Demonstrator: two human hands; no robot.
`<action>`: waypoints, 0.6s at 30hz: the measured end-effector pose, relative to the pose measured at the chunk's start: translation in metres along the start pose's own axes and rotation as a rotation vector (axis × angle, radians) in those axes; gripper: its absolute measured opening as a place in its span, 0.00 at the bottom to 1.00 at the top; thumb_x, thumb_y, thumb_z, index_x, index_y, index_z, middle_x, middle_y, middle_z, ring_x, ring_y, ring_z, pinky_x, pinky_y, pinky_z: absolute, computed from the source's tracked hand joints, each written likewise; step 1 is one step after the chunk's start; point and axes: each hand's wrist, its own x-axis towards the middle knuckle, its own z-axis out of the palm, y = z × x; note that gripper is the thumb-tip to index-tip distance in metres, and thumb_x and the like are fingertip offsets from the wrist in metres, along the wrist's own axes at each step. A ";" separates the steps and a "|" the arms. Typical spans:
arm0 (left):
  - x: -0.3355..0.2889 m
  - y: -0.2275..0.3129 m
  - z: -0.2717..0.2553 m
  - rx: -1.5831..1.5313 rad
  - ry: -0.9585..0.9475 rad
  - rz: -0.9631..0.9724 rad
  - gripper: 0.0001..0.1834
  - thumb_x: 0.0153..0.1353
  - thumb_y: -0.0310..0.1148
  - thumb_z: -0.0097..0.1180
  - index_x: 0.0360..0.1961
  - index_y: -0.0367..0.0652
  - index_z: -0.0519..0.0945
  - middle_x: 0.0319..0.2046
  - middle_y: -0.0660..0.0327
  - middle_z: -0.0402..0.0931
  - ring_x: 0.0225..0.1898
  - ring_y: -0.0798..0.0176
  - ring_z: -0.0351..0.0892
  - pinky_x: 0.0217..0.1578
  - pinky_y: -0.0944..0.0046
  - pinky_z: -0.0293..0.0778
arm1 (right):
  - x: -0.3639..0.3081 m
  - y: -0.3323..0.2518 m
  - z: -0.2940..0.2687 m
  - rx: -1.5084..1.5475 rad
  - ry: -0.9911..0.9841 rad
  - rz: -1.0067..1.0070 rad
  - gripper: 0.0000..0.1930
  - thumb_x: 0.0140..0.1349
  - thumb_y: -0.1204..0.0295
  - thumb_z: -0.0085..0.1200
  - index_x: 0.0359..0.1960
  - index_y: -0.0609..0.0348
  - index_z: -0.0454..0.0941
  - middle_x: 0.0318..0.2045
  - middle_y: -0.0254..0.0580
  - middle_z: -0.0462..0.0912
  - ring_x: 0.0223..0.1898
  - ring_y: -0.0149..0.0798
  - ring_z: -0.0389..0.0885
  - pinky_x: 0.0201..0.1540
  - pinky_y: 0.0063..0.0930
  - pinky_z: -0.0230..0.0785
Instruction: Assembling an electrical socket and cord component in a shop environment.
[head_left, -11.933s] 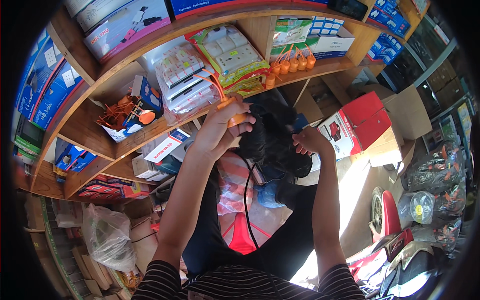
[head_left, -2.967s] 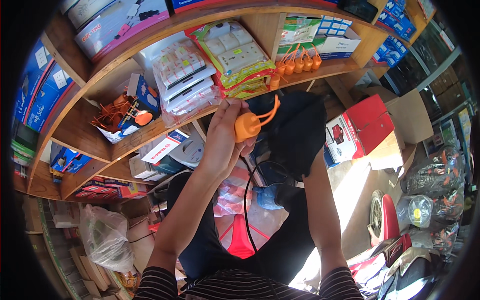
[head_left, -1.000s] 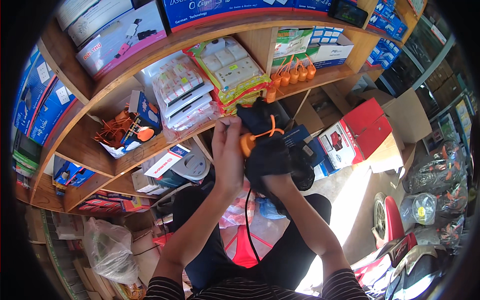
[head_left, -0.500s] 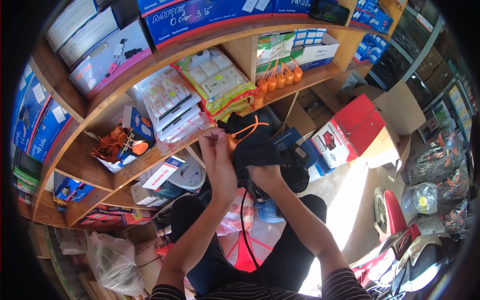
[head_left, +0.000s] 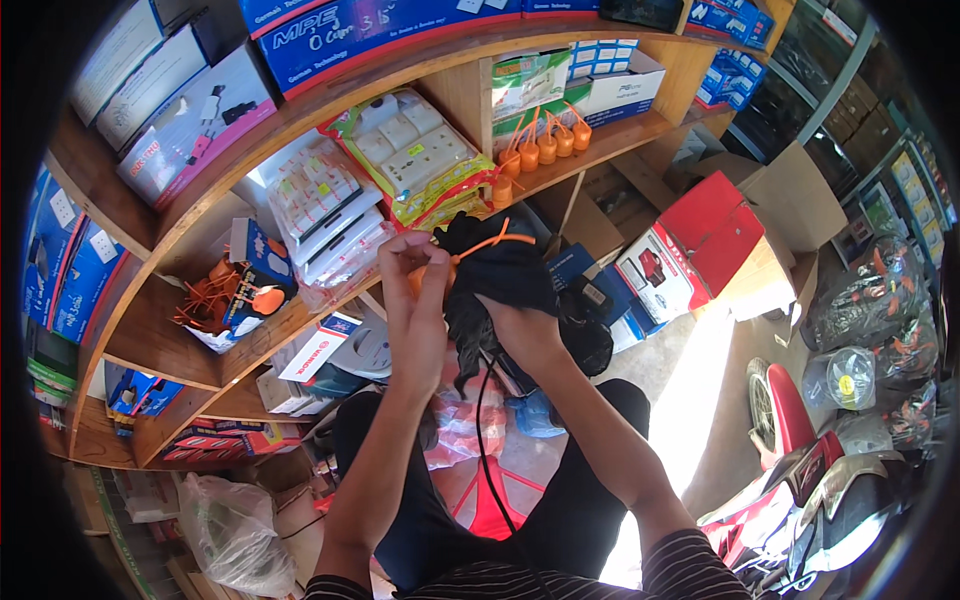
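My left hand pinches an orange lamp holder, partly hidden by the fingers. Its orange cord sticks out to the right over a black cloth. Bunched in my right hand, that cloth lies close against the lamp holder; whether it touches it I cannot tell. Similar orange lamp holders stand in a row on the shelf ahead. More orange pieces with cords lie in an open box at the left.
Curved wooden shelves run ahead and left, holding packs of white socket plates and blue boxes. A red and white carton stands at the right, with a motorbike beyond. A black cable hangs between my knees.
My left hand has turned and shifted slightly left with the lamp holder. My right hand has moved slightly left and down, and more of the black cloth hangs below it. The view has shifted a little.
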 end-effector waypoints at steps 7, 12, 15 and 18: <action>0.007 0.007 -0.014 -0.051 -0.400 -0.034 0.20 0.62 0.25 0.62 0.55 0.41 0.74 0.48 0.65 0.73 0.52 0.70 0.70 0.54 0.70 0.63 | 0.007 0.005 -0.020 0.233 0.037 0.254 0.10 0.52 0.80 0.61 0.37 0.59 0.85 0.43 0.45 0.84 0.49 0.48 0.79 0.53 0.36 0.71; 0.005 0.006 -0.012 -0.144 -0.447 -0.030 0.23 0.63 0.25 0.64 0.58 0.40 0.73 0.47 0.64 0.73 0.49 0.72 0.71 0.52 0.72 0.67 | 0.009 0.008 -0.032 0.183 -0.030 0.193 0.11 0.52 0.82 0.60 0.38 0.59 0.85 0.45 0.46 0.83 0.49 0.47 0.80 0.53 0.35 0.72; 0.005 0.005 -0.006 -0.114 -0.367 0.027 0.22 0.64 0.29 0.64 0.58 0.40 0.73 0.48 0.63 0.73 0.50 0.71 0.72 0.51 0.71 0.70 | 0.009 0.011 -0.033 0.197 -0.024 0.134 0.11 0.53 0.82 0.59 0.38 0.60 0.85 0.45 0.46 0.83 0.48 0.45 0.81 0.52 0.34 0.73; 0.005 0.003 0.000 -0.160 -0.319 -0.074 0.21 0.68 0.37 0.61 0.57 0.38 0.73 0.47 0.60 0.74 0.46 0.70 0.75 0.46 0.69 0.76 | 0.006 0.011 -0.030 0.292 0.037 0.172 0.10 0.54 0.83 0.58 0.38 0.62 0.84 0.44 0.44 0.83 0.46 0.42 0.82 0.51 0.31 0.73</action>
